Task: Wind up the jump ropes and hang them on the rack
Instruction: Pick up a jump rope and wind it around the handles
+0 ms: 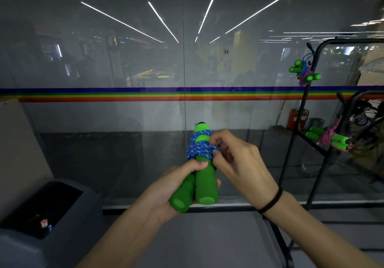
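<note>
Two green foam handles (pixel 204 184) of a jump rope lie side by side, with blue rope (pixel 200 149) wound around their upper part. My left hand (pixel 176 184) grips both handles from below and the left. My right hand (pixel 232 159) pinches the blue rope at the right side of the winding. A black rack (pixel 299 126) stands at the right. Two wound ropes with green handles hang together near the top of the rack (pixel 305 72), one blue and one pink. A pink wound rope with green handles (pixel 330 138) hangs lower down.
A glass wall with a rainbow stripe (pixel 145 94) stands right in front of me. A grey bin (pixel 47 215) with a dark opening sits at the lower left. Dark cables hang on the rack's right side (pixel 365 114). A pale floor lies below.
</note>
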The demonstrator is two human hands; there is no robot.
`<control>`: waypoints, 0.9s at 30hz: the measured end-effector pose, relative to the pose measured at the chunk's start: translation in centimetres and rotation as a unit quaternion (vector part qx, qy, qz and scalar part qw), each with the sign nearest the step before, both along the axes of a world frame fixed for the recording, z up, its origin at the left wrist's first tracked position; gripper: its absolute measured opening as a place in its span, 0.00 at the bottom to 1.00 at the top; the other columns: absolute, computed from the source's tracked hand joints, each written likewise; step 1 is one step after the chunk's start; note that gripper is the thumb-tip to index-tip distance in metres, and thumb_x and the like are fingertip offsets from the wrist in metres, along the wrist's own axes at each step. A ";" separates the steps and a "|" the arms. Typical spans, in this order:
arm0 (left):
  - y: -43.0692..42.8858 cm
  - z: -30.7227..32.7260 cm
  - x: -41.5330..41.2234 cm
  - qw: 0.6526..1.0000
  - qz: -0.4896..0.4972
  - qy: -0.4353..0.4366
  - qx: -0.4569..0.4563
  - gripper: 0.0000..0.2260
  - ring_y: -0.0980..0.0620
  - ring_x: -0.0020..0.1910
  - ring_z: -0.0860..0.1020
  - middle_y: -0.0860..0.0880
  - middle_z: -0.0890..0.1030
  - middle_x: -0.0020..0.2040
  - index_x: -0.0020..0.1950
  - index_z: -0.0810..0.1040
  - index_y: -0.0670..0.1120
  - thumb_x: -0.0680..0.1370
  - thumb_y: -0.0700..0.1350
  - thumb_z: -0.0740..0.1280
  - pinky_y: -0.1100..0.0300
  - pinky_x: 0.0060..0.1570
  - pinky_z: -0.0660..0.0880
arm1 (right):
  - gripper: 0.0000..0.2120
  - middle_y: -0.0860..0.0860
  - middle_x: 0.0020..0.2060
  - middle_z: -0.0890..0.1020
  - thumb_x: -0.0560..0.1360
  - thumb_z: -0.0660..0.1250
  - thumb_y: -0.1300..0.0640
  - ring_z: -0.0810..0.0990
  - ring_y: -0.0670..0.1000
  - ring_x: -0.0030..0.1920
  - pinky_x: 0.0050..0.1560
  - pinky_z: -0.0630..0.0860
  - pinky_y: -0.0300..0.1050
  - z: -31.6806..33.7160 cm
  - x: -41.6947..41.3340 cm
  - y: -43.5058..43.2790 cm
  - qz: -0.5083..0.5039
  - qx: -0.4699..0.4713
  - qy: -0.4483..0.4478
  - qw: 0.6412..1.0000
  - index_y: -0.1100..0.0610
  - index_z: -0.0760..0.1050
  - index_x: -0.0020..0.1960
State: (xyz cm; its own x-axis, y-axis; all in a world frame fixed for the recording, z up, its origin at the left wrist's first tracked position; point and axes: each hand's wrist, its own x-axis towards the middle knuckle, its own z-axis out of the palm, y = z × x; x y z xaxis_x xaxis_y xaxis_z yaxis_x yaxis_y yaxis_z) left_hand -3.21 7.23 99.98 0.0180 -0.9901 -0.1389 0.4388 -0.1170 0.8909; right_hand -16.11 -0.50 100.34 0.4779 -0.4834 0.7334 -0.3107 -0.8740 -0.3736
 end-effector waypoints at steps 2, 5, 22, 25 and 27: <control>-0.3 -0.1 0.1 1.000 0.006 0.001 -0.004 0.10 0.49 0.32 0.82 0.44 0.83 0.37 0.45 0.82 0.42 0.66 0.43 0.68 0.62 0.32 0.79 | 0.07 0.46 0.36 0.75 0.72 0.62 0.59 0.70 0.42 0.32 0.35 0.66 0.31 -0.5 0.4 0.2 -0.022 -0.008 -0.020 1.000 0.55 0.74 0.50; -0.9 -1.0 1.1 1.000 0.025 0.003 -0.009 0.07 0.49 0.37 0.82 0.45 0.84 0.40 0.42 0.84 0.43 0.66 0.43 0.72 0.57 0.44 0.79 | 0.08 0.48 0.37 0.81 0.73 0.64 0.55 0.78 0.44 0.35 0.40 0.74 0.34 -0.5 0.4 0.4 0.053 0.109 -0.088 0.989 0.53 0.78 0.50; -0.4 -1.8 1.5 1.000 0.001 -0.020 0.013 0.21 0.51 0.30 0.80 0.45 0.79 0.34 0.44 0.78 0.41 0.54 0.44 0.76 0.62 0.29 0.77 | 0.09 0.51 0.34 0.81 0.74 0.64 0.67 0.79 0.44 0.34 0.36 0.77 0.38 0.5 0.9 -1.5 0.124 0.290 -0.150 0.937 0.55 0.74 0.39; -0.4 -2.6 1.6 0.999 0.012 -0.040 0.009 0.16 0.51 0.27 0.79 0.45 0.78 0.32 0.39 0.77 0.41 0.54 0.42 0.74 0.63 0.27 0.75 | 0.11 0.49 0.27 0.78 0.76 0.59 0.70 0.78 0.42 0.26 0.29 0.77 0.35 0.4 1.2 -1.8 0.139 0.360 -0.218 0.897 0.59 0.72 0.37; -0.2 -3.1 1.8 1.000 0.021 -0.018 0.012 0.14 0.52 0.26 0.78 0.45 0.78 0.31 0.39 0.76 0.41 0.56 0.41 0.72 0.64 0.26 0.75 | 0.12 0.49 0.24 0.78 0.76 0.58 0.71 0.77 0.42 0.25 0.29 0.78 0.35 0.1 1.2 -1.8 0.151 0.387 -0.230 0.880 0.60 0.71 0.37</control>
State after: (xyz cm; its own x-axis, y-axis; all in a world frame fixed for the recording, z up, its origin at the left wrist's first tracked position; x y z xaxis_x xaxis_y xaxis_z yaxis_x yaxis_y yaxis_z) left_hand -1.39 7.06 96.90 0.0656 -0.9849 -0.1604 0.4109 -0.1199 0.9038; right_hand -14.96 -2.29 100.46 0.4093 -0.8253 0.3889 0.2313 -0.3185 -0.9193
